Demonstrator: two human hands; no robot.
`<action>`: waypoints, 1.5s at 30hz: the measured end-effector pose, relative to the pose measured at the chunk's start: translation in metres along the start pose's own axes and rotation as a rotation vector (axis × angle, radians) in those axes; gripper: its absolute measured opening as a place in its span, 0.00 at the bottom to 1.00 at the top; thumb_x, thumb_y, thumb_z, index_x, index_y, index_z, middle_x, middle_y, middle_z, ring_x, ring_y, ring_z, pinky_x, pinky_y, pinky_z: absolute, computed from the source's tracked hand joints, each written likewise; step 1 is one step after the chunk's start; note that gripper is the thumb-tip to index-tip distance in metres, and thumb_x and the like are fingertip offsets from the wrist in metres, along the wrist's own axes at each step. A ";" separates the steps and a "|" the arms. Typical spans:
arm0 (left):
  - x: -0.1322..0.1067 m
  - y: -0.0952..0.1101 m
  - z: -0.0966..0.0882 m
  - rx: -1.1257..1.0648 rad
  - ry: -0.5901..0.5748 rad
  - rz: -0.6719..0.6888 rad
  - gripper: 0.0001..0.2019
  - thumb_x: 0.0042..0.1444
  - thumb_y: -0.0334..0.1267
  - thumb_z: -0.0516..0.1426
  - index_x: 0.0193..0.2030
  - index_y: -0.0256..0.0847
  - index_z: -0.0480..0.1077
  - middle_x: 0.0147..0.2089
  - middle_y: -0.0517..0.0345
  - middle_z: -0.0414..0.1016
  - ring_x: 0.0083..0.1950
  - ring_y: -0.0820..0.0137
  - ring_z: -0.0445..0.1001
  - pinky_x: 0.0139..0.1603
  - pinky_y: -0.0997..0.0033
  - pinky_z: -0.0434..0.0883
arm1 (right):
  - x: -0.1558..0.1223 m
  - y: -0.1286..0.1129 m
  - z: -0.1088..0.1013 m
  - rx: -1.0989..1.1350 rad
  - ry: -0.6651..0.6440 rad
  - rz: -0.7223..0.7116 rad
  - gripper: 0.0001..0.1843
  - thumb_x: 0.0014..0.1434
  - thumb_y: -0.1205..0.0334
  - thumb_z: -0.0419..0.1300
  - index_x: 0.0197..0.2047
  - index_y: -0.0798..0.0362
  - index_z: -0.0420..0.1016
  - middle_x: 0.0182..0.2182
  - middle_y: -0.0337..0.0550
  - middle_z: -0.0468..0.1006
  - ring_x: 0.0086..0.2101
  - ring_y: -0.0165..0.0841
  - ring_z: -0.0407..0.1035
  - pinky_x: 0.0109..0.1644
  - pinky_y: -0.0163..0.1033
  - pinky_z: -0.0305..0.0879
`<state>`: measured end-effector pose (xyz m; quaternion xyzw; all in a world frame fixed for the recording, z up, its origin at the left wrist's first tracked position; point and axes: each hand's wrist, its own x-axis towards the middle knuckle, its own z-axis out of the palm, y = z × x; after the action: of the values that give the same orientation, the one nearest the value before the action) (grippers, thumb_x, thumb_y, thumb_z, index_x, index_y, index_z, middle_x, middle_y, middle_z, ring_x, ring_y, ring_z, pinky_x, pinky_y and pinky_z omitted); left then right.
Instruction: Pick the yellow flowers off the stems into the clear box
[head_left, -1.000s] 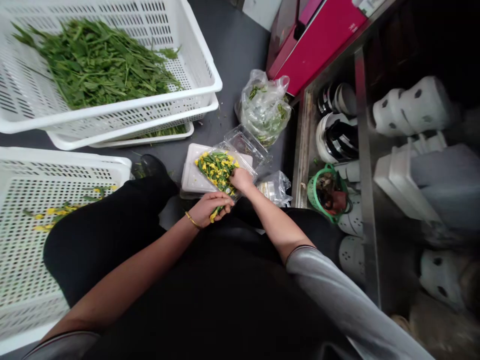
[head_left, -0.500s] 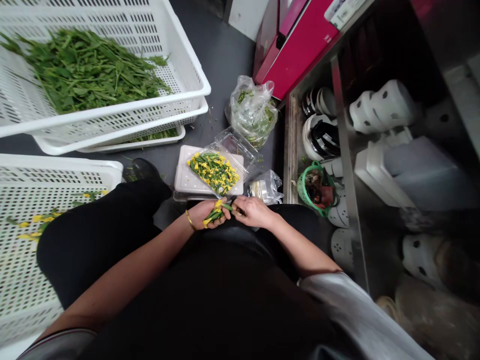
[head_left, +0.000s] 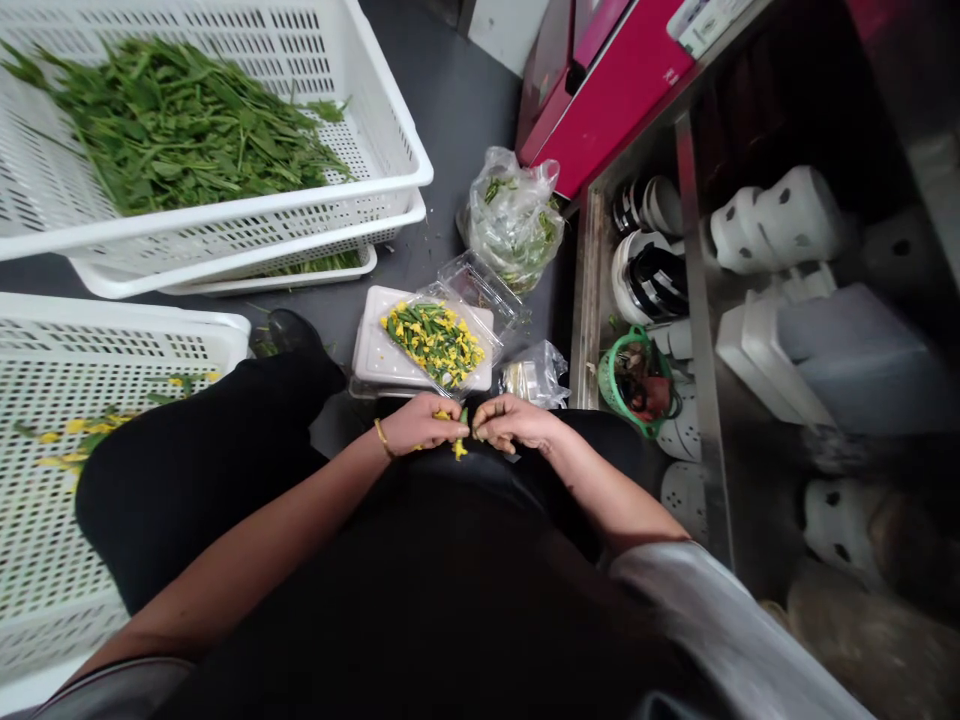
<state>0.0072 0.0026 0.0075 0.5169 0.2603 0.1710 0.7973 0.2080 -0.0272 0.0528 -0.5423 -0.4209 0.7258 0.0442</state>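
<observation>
Head camera: the left hand [head_left: 418, 426] and right hand [head_left: 516, 422] meet over the lap, both pinched on a few yellow-flowered stems [head_left: 458, 443]. Just ahead on the floor, a clear tray [head_left: 492, 343] heaped with the same stems sits on a white box [head_left: 371, 357]. The far crate [head_left: 360, 203] holds leafy greens [head_left: 172, 125]; the near crate [head_left: 150, 321] holds a few scattered flowers [head_left: 67, 432].

I lose most of the flower stems [head_left: 458, 447] behind the left hand [head_left: 420, 425] and right hand [head_left: 516, 422]; the greens crate [head_left: 225, 214] is cropped top-left.
</observation>
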 end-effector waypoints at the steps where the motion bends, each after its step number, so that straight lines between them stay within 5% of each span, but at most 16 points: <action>1: -0.002 0.002 -0.003 -0.144 -0.033 -0.011 0.12 0.45 0.43 0.59 0.23 0.34 0.69 0.17 0.60 0.63 0.17 0.78 0.57 0.18 0.78 0.53 | 0.000 -0.004 -0.007 -0.126 -0.076 0.042 0.14 0.43 0.55 0.63 0.30 0.58 0.72 0.16 0.34 0.70 0.14 0.23 0.59 0.17 0.29 0.56; 4: -0.004 0.004 -0.010 -0.425 -0.181 0.037 0.13 0.42 0.43 0.59 0.28 0.32 0.71 0.25 0.52 0.70 0.21 0.75 0.65 0.19 0.76 0.58 | 0.014 -0.020 -0.030 -0.587 -0.058 0.128 0.16 0.49 0.51 0.61 0.29 0.58 0.75 0.19 0.40 0.74 0.17 0.25 0.64 0.22 0.30 0.59; 7: -0.003 0.001 -0.010 -0.469 -0.244 -0.016 0.15 0.43 0.42 0.60 0.35 0.31 0.73 0.28 0.50 0.72 0.22 0.74 0.66 0.17 0.77 0.57 | 0.055 -0.034 -0.047 -0.947 0.380 0.052 0.16 0.55 0.54 0.56 0.35 0.57 0.78 0.30 0.47 0.79 0.28 0.31 0.71 0.31 0.32 0.63; 9: -0.001 -0.002 -0.008 -0.452 -0.194 -0.077 0.14 0.45 0.41 0.61 0.35 0.32 0.73 0.26 0.52 0.72 0.19 0.76 0.65 0.15 0.79 0.55 | 0.090 -0.038 -0.050 -1.144 0.548 0.161 0.16 0.52 0.56 0.59 0.39 0.58 0.78 0.39 0.53 0.78 0.38 0.38 0.72 0.36 0.35 0.64; 14: 0.005 -0.004 -0.003 -0.502 0.072 -0.086 0.13 0.43 0.41 0.64 0.24 0.33 0.67 0.19 0.60 0.67 0.16 0.79 0.62 0.15 0.80 0.55 | 0.138 -0.033 -0.049 -1.211 0.455 0.350 0.19 0.48 0.63 0.61 0.44 0.59 0.77 0.43 0.58 0.77 0.40 0.40 0.72 0.38 0.35 0.64; 19: 0.013 -0.004 -0.005 -0.607 0.417 -0.092 0.14 0.40 0.41 0.65 0.26 0.34 0.67 0.18 0.64 0.64 0.14 0.81 0.59 0.12 0.80 0.51 | 0.101 -0.028 -0.052 -0.943 0.528 0.114 0.13 0.48 0.58 0.60 0.33 0.58 0.78 0.30 0.47 0.78 0.30 0.32 0.70 0.32 0.32 0.60; 23: 0.016 -0.010 -0.003 -0.505 0.587 -0.107 0.16 0.38 0.41 0.66 0.30 0.34 0.70 0.17 0.66 0.64 0.14 0.81 0.57 0.13 0.79 0.52 | 0.062 -0.019 -0.021 -0.564 0.486 -0.178 0.14 0.48 0.54 0.61 0.27 0.58 0.75 0.23 0.38 0.73 0.25 0.26 0.64 0.30 0.30 0.58; 28: 0.012 -0.015 0.002 -0.216 0.523 -0.072 0.12 0.37 0.40 0.65 0.26 0.33 0.72 0.18 0.63 0.66 0.18 0.80 0.59 0.18 0.78 0.56 | 0.030 -0.008 0.023 -0.521 0.550 -0.241 0.14 0.48 0.52 0.61 0.27 0.56 0.73 0.22 0.36 0.70 0.25 0.25 0.62 0.30 0.30 0.55; 33: 0.005 -0.008 0.007 0.143 0.369 0.013 0.08 0.42 0.38 0.61 0.25 0.34 0.74 0.20 0.61 0.69 0.23 0.77 0.63 0.26 0.76 0.61 | 0.005 -0.011 0.021 -0.506 0.511 -0.277 0.16 0.51 0.49 0.59 0.24 0.55 0.69 0.18 0.33 0.65 0.22 0.24 0.58 0.26 0.30 0.51; 37: 0.000 0.005 0.011 0.348 0.268 0.207 0.05 0.45 0.35 0.60 0.24 0.36 0.74 0.27 0.56 0.75 0.31 0.72 0.69 0.38 0.72 0.65 | 0.006 -0.002 0.021 -0.078 0.309 -0.253 0.19 0.53 0.47 0.56 0.24 0.54 0.64 0.14 0.30 0.58 0.15 0.22 0.51 0.20 0.30 0.49; 41: -0.006 0.014 0.010 0.178 0.281 0.184 0.05 0.44 0.35 0.61 0.27 0.36 0.74 0.26 0.57 0.73 0.27 0.75 0.68 0.31 0.74 0.64 | 0.014 0.018 0.030 0.270 0.285 -0.100 0.20 0.51 0.44 0.55 0.23 0.52 0.61 0.11 0.26 0.48 0.12 0.22 0.42 0.15 0.31 0.45; 45: -0.007 0.013 0.003 -0.324 0.284 0.052 0.08 0.44 0.39 0.60 0.28 0.36 0.70 0.20 0.62 0.65 0.18 0.79 0.59 0.18 0.78 0.56 | 0.017 0.017 0.008 -0.327 0.245 0.059 0.19 0.47 0.45 0.60 0.23 0.53 0.69 0.12 0.33 0.60 0.15 0.25 0.55 0.20 0.32 0.53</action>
<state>0.0033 0.0018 0.0225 0.3591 0.3257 0.3023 0.8207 0.2010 -0.0342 0.0295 -0.6386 -0.5086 0.5773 -0.0149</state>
